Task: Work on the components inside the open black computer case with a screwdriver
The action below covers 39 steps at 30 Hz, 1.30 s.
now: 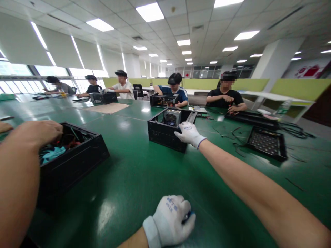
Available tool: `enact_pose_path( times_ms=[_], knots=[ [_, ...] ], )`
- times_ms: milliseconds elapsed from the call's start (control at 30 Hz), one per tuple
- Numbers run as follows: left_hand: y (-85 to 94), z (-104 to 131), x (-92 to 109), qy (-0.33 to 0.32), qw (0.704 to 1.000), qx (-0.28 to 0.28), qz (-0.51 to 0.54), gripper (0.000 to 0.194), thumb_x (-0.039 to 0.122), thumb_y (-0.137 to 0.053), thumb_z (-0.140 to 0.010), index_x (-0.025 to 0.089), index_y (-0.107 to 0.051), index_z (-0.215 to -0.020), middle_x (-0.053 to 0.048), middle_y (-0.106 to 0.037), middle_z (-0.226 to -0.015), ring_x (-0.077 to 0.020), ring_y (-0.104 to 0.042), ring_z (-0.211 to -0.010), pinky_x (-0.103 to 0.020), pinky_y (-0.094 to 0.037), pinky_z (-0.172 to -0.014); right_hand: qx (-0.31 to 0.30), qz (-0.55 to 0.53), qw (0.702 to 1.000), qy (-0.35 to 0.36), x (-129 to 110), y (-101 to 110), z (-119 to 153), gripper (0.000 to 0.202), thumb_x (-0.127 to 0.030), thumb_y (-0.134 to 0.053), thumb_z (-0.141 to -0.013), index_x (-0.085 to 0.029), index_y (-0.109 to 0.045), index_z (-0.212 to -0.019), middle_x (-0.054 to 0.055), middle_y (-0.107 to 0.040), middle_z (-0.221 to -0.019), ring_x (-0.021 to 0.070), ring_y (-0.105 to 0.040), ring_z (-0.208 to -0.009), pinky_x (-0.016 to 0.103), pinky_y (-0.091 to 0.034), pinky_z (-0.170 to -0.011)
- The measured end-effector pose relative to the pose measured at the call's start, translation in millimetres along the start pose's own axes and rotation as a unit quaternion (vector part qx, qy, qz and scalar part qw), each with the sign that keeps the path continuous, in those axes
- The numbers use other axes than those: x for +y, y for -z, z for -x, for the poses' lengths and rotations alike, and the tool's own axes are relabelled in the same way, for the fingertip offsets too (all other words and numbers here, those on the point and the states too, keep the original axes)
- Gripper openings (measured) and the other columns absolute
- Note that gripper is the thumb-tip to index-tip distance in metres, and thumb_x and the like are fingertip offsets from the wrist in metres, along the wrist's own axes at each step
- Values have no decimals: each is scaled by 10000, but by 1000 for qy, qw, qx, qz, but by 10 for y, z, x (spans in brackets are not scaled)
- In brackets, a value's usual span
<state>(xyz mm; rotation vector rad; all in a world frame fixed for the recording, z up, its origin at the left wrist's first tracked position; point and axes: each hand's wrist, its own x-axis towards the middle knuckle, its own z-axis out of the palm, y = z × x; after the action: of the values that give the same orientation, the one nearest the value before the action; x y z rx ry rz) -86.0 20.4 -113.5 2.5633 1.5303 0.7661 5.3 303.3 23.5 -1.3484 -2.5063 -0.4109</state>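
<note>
My right hand (190, 133), in a white glove, grips the near right corner of a black open computer case (165, 136). Its thumb lies along the case's near side and its fingers are over the top rim. A grey power supply (172, 117) shows inside the case. Low in the middle of the view, my left hand (173, 218), also gloved in white, is curled above the green table (121, 193). A small dark and blue thing shows between its thumb and fingers, too hidden to name.
Another person's bare arm (19, 162) reaches from the left into a second black case (77, 158) with a turquoise fan (53, 154). Several people work across the table. At right are a black tray-like panel (267, 143), loose cables (297, 130) and a plastic bottle (283, 107).
</note>
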Motion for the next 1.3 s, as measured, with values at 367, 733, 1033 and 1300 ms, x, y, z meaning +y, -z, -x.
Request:
enact_pose_path(
  times_ms=[367,733,1033,1300],
  knots=[
    [140,-2,34,-43,997,59,4,204,344,-555,-935,225,-542,-769,-11,-592,-696,-174,-575,-633,-344,-373,-598,88,-70,987,112,-155,579,1694,461,-536,-460,-1049,-138,-682,-976,169,-688,-1093,296,-608,-1052,425,-448,-988],
    [946,86,458,-99,976,194,-1,128,252,-584,-936,208,-623,-822,-15,-579,-702,-176,-510,-615,-343,-326,-575,97,-173,967,161,-222,1124,2865,216,-387,-638,-990,-184,-671,-924,93,-699,-955,289,-653,-1067,530,-470,-1085],
    [1581,55,628,-70,989,35,-129,300,339,-525,-1019,230,-533,-740,-4,-567,-719,-185,-532,-630,-353,-330,-588,112,-168,957,210,-180,1349,3425,153,-336,-691,-950,-197,-659,-1007,80,-717,-973,268,-684,-1049,500,-518,-1055],
    [1688,263,840,-93,990,-40,-102,263,311,-491,-1030,243,-479,-776,6,-569,-742,-185,-511,-624,-364,-303,-577,109,-157,956,222,-203,1463,3680,204,-366,-713,-925,-206,-683,-1048,73,-746,-988,268,-704,-1077,472,-498,-1118]
  ],
)
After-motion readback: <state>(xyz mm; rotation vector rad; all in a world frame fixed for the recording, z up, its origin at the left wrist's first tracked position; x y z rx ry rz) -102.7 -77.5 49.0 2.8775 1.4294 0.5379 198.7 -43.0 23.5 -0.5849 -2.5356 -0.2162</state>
